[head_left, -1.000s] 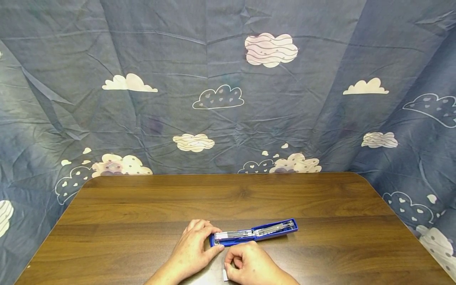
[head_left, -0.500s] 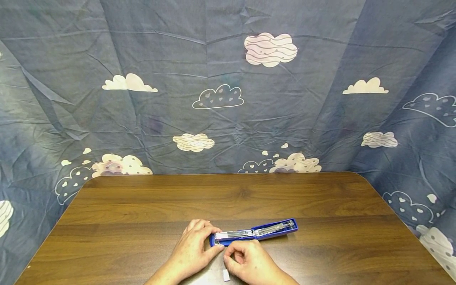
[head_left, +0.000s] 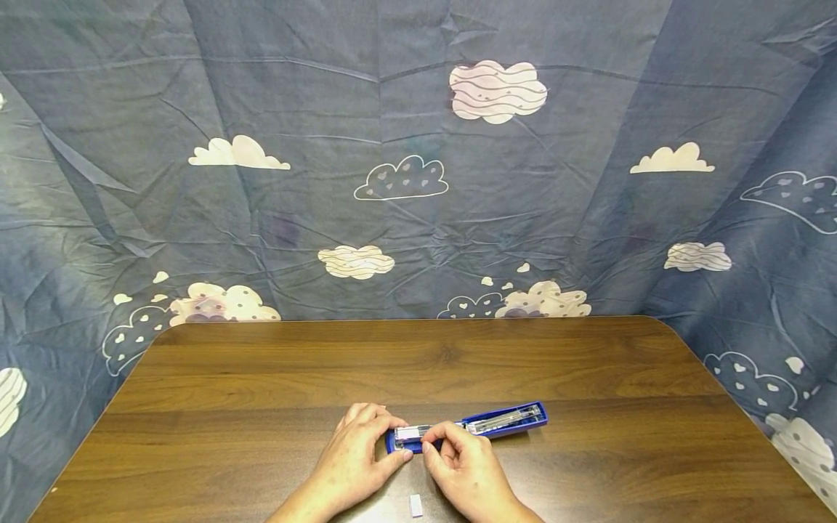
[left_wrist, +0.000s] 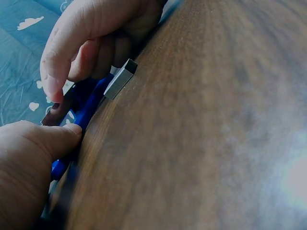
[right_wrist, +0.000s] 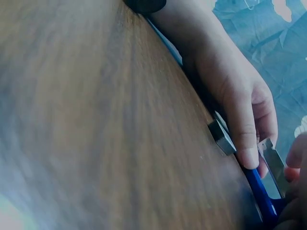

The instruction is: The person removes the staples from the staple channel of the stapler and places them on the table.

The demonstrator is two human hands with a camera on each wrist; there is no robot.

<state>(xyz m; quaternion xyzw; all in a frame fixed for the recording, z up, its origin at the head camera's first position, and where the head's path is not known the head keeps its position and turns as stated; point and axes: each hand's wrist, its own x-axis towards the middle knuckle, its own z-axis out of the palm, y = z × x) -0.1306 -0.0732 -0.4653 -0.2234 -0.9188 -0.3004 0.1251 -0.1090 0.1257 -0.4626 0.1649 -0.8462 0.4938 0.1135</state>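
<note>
A blue stapler (head_left: 502, 423) lies opened out flat on the table, its metal magazine (head_left: 409, 434) exposed at the left. My left hand (head_left: 358, 454) grips that left end between thumb and fingers. Over the magazine's middle, my right hand (head_left: 466, 465) has its index finger and thumb close together, fingertips right at the metal. Whether they pinch it I cannot tell. A small grey block of staples (head_left: 416, 505) rests on the wood in front of the stapler, between the two hands. Both wrist views also show the staple block, as a short channel-shaped bar.
The brown wooden table (head_left: 275, 370) has rounded far corners. Behind it and along the sides hangs a blue-grey cloth (head_left: 418, 225) printed with clouds. A dark band (right_wrist: 145, 4) circles the left wrist.
My right hand has let go of the staple block, leaving it on the table, and moved up and forward to the stapler's magazine. My left hand has stayed on the stapler's end.
</note>
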